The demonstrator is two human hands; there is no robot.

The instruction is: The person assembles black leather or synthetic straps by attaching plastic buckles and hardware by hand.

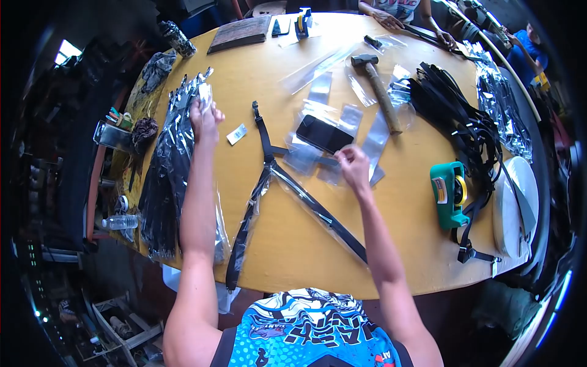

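Black suspenders [268, 160] lie spread on the table, with clear plastic sleeves over the two straps nearest me. My right hand [353, 164] is closed in a pinch at the end of the strap that runs right, beside a dark smartphone [324, 134]. Loose clear plastic sleeves [300, 160] lie under and around the phone. At the left, my left hand [206, 116] is closed at the top of a pile of plastic-wrapped black straps [170, 165]; shiny plastic shows above its fingers. A small white label [236, 134] rests between that pile and the suspenders.
A hammer [380, 98], a heap of black straps [452, 110], a green tape dispenser [448, 194] and a white roll [507, 208] occupy the right side. A water bottle [120, 222] lies at the left edge. Across the table, another person's hands [388, 19] handle a black strap.
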